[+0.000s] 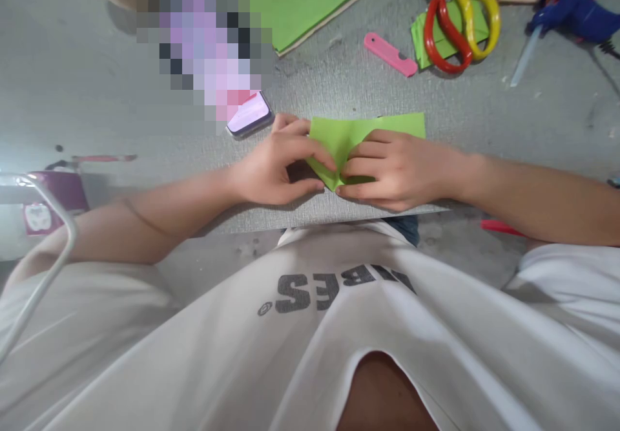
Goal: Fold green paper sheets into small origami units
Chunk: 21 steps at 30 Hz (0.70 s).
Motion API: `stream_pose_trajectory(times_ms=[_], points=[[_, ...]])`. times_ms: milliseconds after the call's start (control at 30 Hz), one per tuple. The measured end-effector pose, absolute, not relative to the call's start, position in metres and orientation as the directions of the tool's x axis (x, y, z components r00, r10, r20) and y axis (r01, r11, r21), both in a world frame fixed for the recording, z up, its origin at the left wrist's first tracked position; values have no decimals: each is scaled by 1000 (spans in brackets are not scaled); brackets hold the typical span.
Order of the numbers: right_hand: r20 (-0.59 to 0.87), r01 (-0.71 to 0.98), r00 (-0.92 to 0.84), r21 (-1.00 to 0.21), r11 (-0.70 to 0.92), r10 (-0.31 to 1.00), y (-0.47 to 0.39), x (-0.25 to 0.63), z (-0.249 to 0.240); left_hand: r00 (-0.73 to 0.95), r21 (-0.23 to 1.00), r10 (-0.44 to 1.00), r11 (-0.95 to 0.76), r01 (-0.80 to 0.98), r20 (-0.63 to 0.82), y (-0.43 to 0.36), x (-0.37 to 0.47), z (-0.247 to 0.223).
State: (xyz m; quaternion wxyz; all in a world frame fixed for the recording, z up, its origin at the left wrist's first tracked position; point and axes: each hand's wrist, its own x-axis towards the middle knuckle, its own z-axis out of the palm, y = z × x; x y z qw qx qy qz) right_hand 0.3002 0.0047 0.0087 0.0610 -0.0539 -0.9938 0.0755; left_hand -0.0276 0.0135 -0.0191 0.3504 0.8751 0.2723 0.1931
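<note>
A sheet of green paper [400, 124] lies near the table's front edge, its lower left corner folded to a point. My left hand [285, 163] is at the paper's left side, its index finger pressing on the folded part and its thumb beside the point. My right hand [387, 169] rests over the paper's lower middle, fingertips pressed on it close to the point. Both hands grip the paper between curled fingers, their fingertips nearly meeting.
Behind the paper are a phone [250, 114], a large green sheet [305, 4] and a pink cutter [390, 55]. Scissors with red and yellow handles [448, 37] lie on green pieces [421, 46]. A blue glue gun [576, 8] sits at the back right.
</note>
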Motion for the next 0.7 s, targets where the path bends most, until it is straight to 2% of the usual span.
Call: stream_pose_trajectory(times_ms=[167, 467, 700], points=[[71, 84, -993, -135, 987, 94, 1, 296, 8, 828, 749, 553, -589, 304, 99, 13, -20, -18], [88, 95, -991, -70, 993, 101, -4, 292, 10, 789, 780, 613, -475, 407, -38, 9, -21, -14], [53, 138, -988, -84, 987, 143, -7, 294, 12, 795, 787, 607, -499, 363, 18, 9, -23, -20]])
